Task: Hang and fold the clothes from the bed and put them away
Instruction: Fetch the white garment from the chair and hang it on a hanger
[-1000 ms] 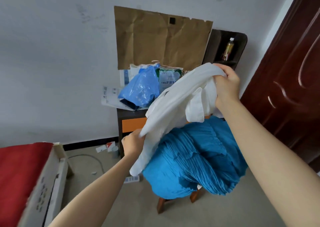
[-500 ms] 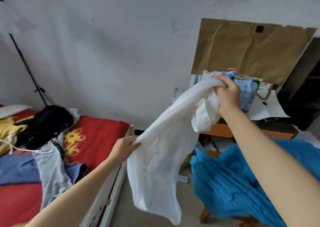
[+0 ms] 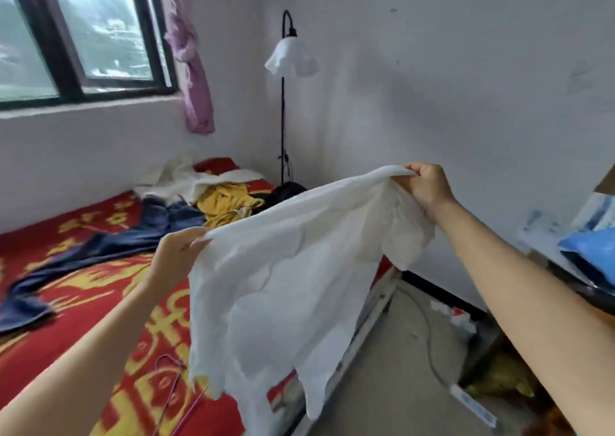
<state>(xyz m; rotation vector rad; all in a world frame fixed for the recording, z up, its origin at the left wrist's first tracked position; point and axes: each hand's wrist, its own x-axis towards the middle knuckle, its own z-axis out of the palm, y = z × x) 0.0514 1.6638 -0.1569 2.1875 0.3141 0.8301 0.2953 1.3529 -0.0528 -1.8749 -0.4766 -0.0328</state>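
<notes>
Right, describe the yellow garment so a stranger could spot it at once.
Start at the red bed below the window. At its far end, near the floor lamp's pole, lies the yellow garment. It is the only yellow piece, crumpled between dark blue clothing and a black item.

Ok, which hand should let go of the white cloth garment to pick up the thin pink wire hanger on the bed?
Probably the left. The left hand pinches the white cloth garment over the bed, with the thin pink wire hanger below it; the right hand grips it far from the hanger.
</notes>
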